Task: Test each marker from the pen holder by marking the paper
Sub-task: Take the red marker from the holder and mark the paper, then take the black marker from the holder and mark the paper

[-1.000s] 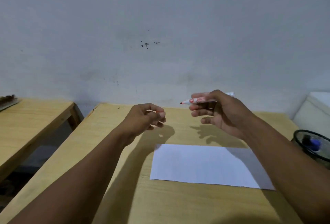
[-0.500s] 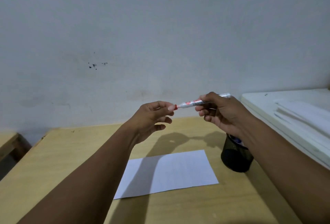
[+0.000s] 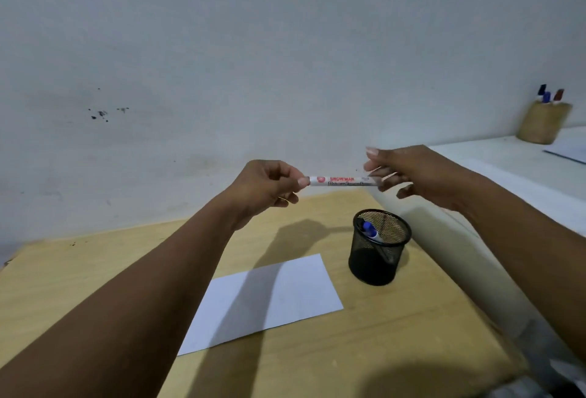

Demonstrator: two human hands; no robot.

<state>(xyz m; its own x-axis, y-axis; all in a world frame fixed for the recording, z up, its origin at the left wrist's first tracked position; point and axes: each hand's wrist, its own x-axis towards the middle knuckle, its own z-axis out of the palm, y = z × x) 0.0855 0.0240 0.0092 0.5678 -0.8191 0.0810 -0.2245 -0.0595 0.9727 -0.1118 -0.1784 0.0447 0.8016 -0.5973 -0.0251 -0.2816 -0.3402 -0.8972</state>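
Observation:
I hold a white marker (image 3: pixel 342 181) with red print level in the air above the wooden table (image 3: pixel 79 270). My left hand (image 3: pixel 263 188) is pinched on its left end, which is hidden in my fingers. My right hand (image 3: pixel 421 175) is at its right end with the fingers spread, only the fingertips touching the barrel. Below stands a black mesh pen holder (image 3: pixel 377 258) with a blue-capped marker (image 3: pixel 369 230) inside. A white sheet of paper (image 3: pixel 285 296) lies flat to the holder's left.
A white raised surface (image 3: pixel 513 181) runs along the table's right side. A woven cup (image 3: pixel 543 126) with three markers stands on it at the far right, next to papers. A grey wall is close behind the table.
My left hand came to the marker's tip and closed over that end. My right hand's grip has loosened and its fingers have spread. The view swung right, bringing the pen holder in.

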